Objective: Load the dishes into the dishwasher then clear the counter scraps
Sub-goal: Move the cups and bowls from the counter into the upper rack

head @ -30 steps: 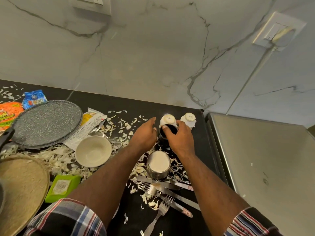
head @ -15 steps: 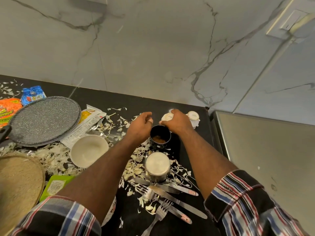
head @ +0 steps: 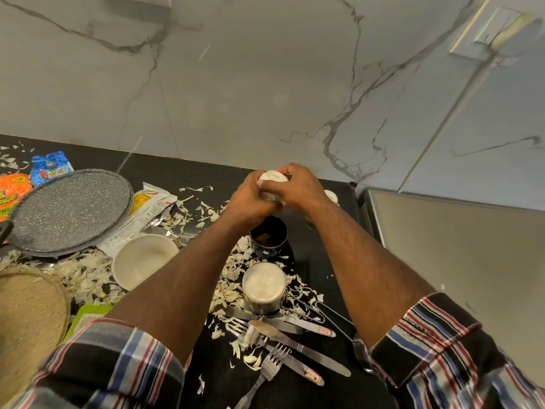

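at the left on the black counter (head: pixel 321 255) lie a grey speckled round plate (head: pixel 70 211) and a cream bowl (head: pixel 144 261). far in the middle, the left hand (head: pixel 250 199) and right hand (head: pixel 298 188) together grip a small white upturned cup (head: pixel 272 180), above a dark mug (head: pixel 268 236).

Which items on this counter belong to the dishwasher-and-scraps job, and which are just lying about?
Job: white cup in both hands, dark cup, steel cup, bowl, speckled plate, cutlery, peel scraps.
Lying about: snack packets, woven mat.
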Motion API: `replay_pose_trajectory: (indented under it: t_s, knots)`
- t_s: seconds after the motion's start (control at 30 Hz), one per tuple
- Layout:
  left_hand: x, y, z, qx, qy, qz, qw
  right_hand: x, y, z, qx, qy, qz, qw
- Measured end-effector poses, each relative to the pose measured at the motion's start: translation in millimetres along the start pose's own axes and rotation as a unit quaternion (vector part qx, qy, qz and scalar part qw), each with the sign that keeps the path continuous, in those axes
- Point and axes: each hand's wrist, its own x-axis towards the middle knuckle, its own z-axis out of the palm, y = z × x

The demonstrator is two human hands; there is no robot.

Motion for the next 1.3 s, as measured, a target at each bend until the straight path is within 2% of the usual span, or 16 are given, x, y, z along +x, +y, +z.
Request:
replay_pose_trajectory:
  t_s: [0.07,0.1,0.2,0.27,0.3,0.4,0.63,0.77,0.83,1.1,1.3]
  knots:
    - [0.8,-2.0,0.5,0.02,0.035,0.003,0.999,1.9,7.8,-9.0,0.017,0.011,-0.003,1.0]
    - [0.0,-3.3,0.0,0.017,0.04,0.005,0.999,3.9,14.8,-16.3,0.001,0.042,0.001,0.999]
    - [-1.7,-9.2,-1.6,-0.005,0.037,-0.002,0.999,9.5,47.3,-40.5,-0.158,0.131,0.052,0.977]
    - [-2.5,-12.5,-2.0,-0.01,0.037,0.003,0.999,9.3,68.2,-44.1,-0.232,0.093,0.099,0.963]
    - [-2.6,-14.0,-1.9,-0.01,0.039,0.006,0.999,8.6,76.0,-41.4,-0.233,0.059,0.114,0.964]
    - [-3.9,-16.8,-1.5,-0.012,0.046,0.008,0.999,4.7,86.4,-30.8,-0.193,0.029,0.098,0.976]
    - [-9.2,-14.9,-4.6,-0.019,0.058,0.02,0.998,2.3,78.0,-18.9,-0.144,0.097,0.024,0.985]
    - [-15.8,-10.3,-9.4,-0.021,0.068,0.031,0.997,-2.3,63.0,-23.4,-0.063,0.132,0.024,0.989]
    - [-21.4,-4.7,-11.2,-0.02,0.068,0.041,0.997,-9.0,57.1,-24.9,-0.058,0.144,0.026,0.988]
    - [-64.2,10.1,-3.0,-0.008,0.06,0.068,0.996,-73.0,46.3,-21.4,-0.062,0.179,0.016,0.982]
    - [-114.9,14.2,7.9,0.017,0.035,0.08,0.996,-131.7,54.6,-23.6,-0.021,0.172,0.017,0.985]
